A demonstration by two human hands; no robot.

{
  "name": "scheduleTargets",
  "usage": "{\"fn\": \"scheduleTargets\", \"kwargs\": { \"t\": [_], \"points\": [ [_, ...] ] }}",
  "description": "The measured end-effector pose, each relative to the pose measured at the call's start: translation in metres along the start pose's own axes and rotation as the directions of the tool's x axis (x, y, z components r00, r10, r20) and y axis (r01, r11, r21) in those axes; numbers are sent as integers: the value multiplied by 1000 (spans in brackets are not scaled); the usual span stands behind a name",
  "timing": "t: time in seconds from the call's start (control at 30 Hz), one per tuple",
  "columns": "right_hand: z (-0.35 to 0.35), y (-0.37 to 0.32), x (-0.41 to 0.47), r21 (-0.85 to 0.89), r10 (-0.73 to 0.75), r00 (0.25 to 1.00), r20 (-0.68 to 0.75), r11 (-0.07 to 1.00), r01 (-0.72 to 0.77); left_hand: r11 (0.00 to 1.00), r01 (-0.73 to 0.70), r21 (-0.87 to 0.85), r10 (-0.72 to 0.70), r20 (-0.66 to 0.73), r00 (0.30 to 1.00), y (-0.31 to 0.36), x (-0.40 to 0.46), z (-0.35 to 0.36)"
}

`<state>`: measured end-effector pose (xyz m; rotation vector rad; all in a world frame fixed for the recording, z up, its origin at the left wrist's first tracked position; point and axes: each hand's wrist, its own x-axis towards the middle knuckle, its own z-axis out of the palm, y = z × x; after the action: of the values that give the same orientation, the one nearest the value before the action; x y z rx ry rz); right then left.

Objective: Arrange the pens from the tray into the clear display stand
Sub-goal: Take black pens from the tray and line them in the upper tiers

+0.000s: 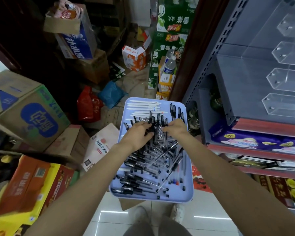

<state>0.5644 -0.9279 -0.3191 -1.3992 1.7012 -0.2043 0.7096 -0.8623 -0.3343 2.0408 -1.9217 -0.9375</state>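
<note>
A pale blue tray (189, 188) lies in front of me, heaped with several black-capped clear pens (143, 167). Several white pens (143, 104) lie in a row at its far end. My left hand (140, 132) and my right hand (174, 127) are both over the middle of the heap, fingers curled round a bunch of black pens (156, 124) between them. The clear display stand (279, 77) with its row of empty slanted compartments sits on the grey shelf at the upper right, apart from both hands.
Cardboard boxes (27, 116) crowd the floor on the left, with more boxes and bags (89, 106) behind the tray. The shelf unit (245, 126) stands at the right, with packaged goods on lower shelves. White tiled floor (109, 218) and my shoes lie below.
</note>
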Motion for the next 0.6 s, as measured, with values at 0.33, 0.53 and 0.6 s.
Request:
{"fn": "scheduleTargets", "kwargs": {
  "t": [0.33, 0.53, 0.6],
  "points": [
    [-68, -16, -35, 547, -290, 957, -5, 801, 245, 760, -141, -635, 121, -74, 990, 68, 2, -36],
    [-134, -30, -51, 571, -450, 885, -122, 697, 433, 788, -231, -571, 170, -158, 973, 117, 12, -70],
    [-162, -30, -57, 513, -498, 847, -188, 685, 517, 844, -279, -458, 204, -207, 957, 135, 17, -82]
  ]
}}
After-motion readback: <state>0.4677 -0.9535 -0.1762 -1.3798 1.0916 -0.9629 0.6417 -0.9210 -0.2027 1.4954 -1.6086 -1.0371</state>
